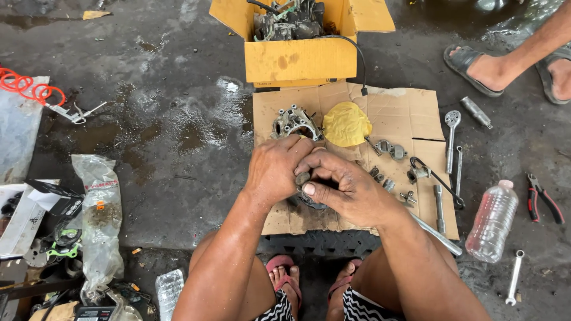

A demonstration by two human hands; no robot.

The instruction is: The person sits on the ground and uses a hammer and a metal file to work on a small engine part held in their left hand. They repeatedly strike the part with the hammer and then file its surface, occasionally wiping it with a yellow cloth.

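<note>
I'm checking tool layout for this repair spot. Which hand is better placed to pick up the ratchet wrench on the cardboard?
Probably the right hand. The ratchet wrench lies on the right side of the cardboard sheet, on that hand's side. The left hand would have to cross over. Both now grip a small metal part.

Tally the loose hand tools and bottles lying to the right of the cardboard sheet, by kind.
Clear plastic bottle: 1
Red-handled pliers: 1
Small wrench: 1
Metal cylinder piece: 1
Total: 4
</note>
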